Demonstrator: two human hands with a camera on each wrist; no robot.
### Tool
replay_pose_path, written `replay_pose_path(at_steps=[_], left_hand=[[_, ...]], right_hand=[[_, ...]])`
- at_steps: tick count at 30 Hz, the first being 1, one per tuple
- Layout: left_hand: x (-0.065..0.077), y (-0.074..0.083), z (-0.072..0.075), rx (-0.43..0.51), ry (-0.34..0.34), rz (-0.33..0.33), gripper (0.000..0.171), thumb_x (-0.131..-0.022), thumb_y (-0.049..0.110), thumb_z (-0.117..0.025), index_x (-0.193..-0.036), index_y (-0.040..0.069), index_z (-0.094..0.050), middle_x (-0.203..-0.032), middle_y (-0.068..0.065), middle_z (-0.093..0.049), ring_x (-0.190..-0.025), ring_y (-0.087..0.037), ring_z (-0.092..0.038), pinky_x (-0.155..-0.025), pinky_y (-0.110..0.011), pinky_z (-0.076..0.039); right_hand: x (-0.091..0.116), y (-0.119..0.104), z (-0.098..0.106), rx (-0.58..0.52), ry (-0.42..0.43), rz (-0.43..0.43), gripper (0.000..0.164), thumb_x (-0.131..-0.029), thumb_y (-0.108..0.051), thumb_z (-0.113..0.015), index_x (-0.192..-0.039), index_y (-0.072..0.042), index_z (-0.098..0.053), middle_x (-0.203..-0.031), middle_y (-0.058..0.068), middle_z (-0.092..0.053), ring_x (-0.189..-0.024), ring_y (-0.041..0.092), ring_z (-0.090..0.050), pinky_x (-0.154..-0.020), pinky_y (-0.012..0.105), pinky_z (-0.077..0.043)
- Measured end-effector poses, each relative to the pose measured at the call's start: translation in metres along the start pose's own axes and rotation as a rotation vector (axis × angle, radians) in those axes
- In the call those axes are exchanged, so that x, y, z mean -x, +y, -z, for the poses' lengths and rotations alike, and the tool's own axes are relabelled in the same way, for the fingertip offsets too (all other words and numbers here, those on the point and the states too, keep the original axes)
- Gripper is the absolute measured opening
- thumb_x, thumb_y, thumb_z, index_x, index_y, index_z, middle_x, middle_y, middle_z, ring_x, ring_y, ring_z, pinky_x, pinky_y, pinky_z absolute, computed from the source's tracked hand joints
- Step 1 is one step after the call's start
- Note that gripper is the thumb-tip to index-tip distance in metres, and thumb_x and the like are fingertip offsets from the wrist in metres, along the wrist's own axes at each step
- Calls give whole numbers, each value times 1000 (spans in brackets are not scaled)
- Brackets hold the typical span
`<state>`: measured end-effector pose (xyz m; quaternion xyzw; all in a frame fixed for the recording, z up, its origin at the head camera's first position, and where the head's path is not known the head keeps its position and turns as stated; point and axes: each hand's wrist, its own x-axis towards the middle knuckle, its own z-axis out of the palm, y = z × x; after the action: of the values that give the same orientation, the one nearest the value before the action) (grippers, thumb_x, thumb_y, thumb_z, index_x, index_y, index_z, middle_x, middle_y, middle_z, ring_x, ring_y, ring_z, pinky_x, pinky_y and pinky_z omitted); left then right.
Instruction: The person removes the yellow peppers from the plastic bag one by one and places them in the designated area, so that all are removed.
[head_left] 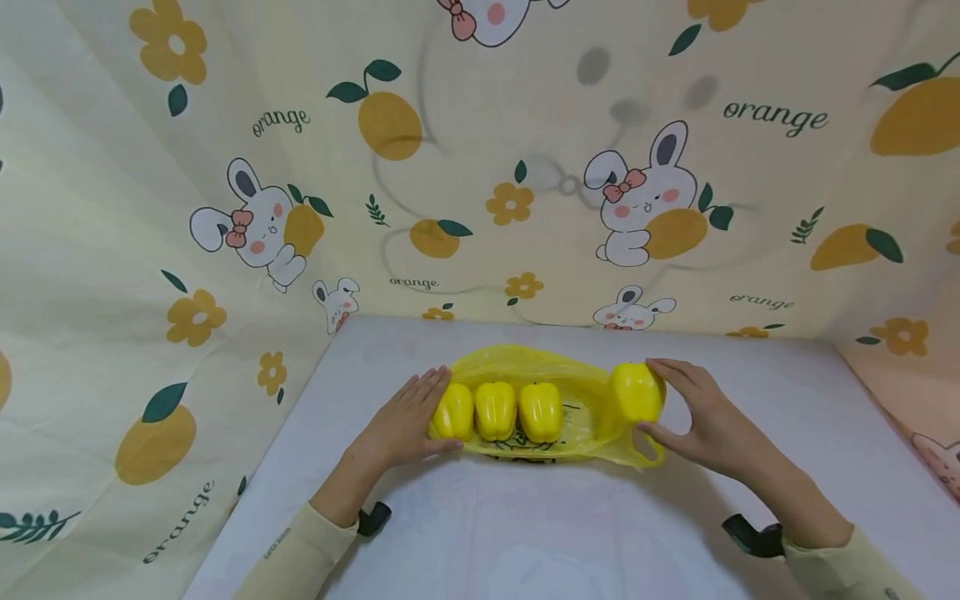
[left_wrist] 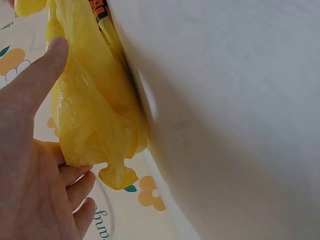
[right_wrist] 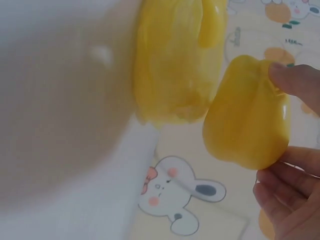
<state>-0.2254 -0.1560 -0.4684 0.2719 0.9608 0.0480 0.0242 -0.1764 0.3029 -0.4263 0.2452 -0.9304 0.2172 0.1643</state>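
Note:
A yellow plastic bag (head_left: 517, 360) lies on the table with a row of three yellow bell peppers on it: a left one (head_left: 454, 412), a middle one (head_left: 496, 412) and a right one (head_left: 541, 412). My left hand (head_left: 408, 423) spans the bag's left end, thumb in front and fingers behind, around the left pepper. In the left wrist view, the left thumb presses the bag (left_wrist: 95, 110) and the fingers curl at its knotted-looking end. At the bag's right end, my right hand (head_left: 708, 421) holds another yellow bell pepper (right_wrist: 247, 112) between thumb and fingers.
A pale table (head_left: 525, 533) extends in front of the bag. Behind it and along the sides hangs a cream cloth (head_left: 480, 275) printed with rabbits and oranges. A bag handle loop (head_left: 651, 458) lies below the right hand's pepper. Dark wrist mounts (head_left: 752, 536) sit on both wrists.

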Motion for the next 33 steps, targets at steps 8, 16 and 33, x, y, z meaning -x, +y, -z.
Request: replay_pose_path(at_steps=[8,16,33], left_hand=[[1,1,2,14,7,-4,115,-94,70,-69,-171,2,-17,-179,-13,-19,-165,-31,-20,-136,-47,-14],[2,1,1,17,23,-13,113,-95,68,-70,-171,1,-19,-179,-14,-20,-165,-32,-21,-136,-48,-15],[1,1,-1,2,5,4,115,-94,71,-68,-172,3,-16,-179,-11,-18,-166,-29,-18,-136,-45,-13]], right_hand=[[7,10,8,-12,11,-34,93,-76,-20,-100,-152,3,-52,-151,25,-52,-133,47,-49,-98,75,-52],[15,22,10,-6,18,-47,94,-75,-19,-100,-152,4,-51,-152,27,-51,-133,49,-48,-97,77,-51],[25,44,7,-6,62,-21,96,-70,-11,-102,-151,4,-53,-148,28,-54,-130,49,-51,-93,77,-51]])
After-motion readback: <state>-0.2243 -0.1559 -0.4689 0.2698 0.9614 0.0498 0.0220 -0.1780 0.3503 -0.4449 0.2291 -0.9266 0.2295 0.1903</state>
